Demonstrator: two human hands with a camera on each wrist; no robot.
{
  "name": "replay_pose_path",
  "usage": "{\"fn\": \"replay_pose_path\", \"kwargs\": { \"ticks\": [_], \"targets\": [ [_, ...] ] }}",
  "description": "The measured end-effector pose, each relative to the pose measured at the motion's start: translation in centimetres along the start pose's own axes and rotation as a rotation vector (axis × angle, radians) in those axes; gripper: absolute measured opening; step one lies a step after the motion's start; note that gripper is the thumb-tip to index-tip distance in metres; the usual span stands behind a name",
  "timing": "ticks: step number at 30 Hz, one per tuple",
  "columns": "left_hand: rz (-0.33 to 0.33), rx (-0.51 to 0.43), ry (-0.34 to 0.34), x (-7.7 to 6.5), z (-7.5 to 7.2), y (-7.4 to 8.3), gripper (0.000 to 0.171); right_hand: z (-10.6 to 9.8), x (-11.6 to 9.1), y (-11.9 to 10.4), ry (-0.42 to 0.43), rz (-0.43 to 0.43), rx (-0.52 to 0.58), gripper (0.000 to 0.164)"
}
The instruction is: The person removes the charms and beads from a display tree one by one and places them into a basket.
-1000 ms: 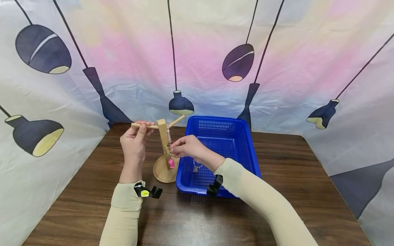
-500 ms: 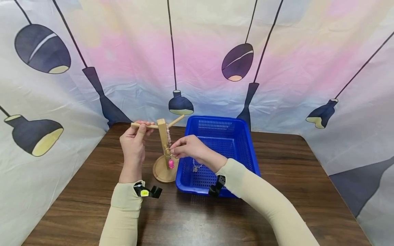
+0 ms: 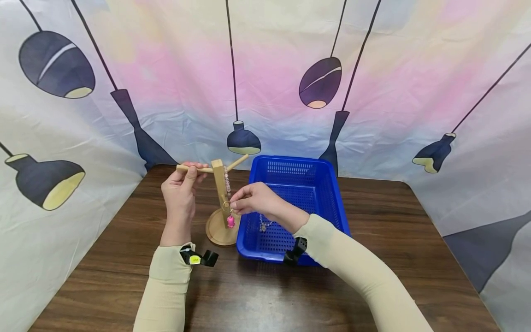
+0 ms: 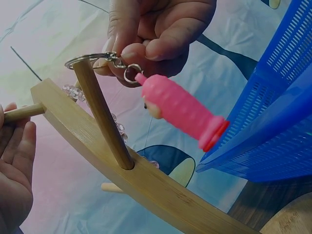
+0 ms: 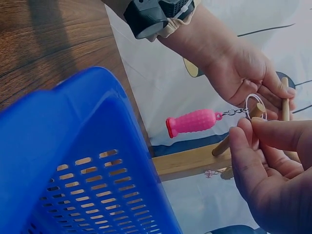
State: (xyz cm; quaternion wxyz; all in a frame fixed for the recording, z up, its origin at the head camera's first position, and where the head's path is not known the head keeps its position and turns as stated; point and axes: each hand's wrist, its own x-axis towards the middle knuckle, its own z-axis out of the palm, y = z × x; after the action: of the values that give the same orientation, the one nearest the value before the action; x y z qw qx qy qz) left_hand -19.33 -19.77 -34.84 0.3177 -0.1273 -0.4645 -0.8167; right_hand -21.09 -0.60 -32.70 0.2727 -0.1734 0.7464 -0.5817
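A wooden stand [image 3: 219,182] with a round base and several pegs stands on the table. My left hand [image 3: 179,198] grips its left peg, thumb in front. With thumb and fingertips, my right hand [image 3: 259,200] pinches the metal ring of a keychain [image 5: 192,122], from which a pink bumpy charm hangs on a short chain. In both wrist views the ring lies at the tip of the front peg [image 4: 101,114]; it looks to be around the tip. A pale pink beaded bracelet [image 3: 227,182] hangs from the stand on its right side.
A blue plastic basket [image 3: 341,203] with slotted walls stands right beside the stand, under my right forearm. Inside it lies a silvery bracelet [image 3: 264,226] with a charm. The dark wooden table [image 3: 386,221] meets a printed cloth backdrop behind.
My right hand has shifted the keychain ring very slightly, and the ring shows rounder now in the head view. The pink charm has turned a little. My left hand stays on the peg.
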Motion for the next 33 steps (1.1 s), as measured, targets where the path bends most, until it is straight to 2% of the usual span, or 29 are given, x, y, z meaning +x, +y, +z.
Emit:
{"fn": "replay_pose_path", "kwargs": {
  "ticks": [20, 33],
  "targets": [
    [0.002, 0.006, -0.009, 0.1, -0.1, 0.0, 0.007, -0.1, -0.2, 0.1, -0.018, -0.002, 0.001, 0.016],
    [-0.005, 0.003, 0.001, 0.1, -0.2, -0.1, 0.006, -1.2, -0.1, 0.1, -0.036, -0.007, -0.017, 0.018]
  ]
}}
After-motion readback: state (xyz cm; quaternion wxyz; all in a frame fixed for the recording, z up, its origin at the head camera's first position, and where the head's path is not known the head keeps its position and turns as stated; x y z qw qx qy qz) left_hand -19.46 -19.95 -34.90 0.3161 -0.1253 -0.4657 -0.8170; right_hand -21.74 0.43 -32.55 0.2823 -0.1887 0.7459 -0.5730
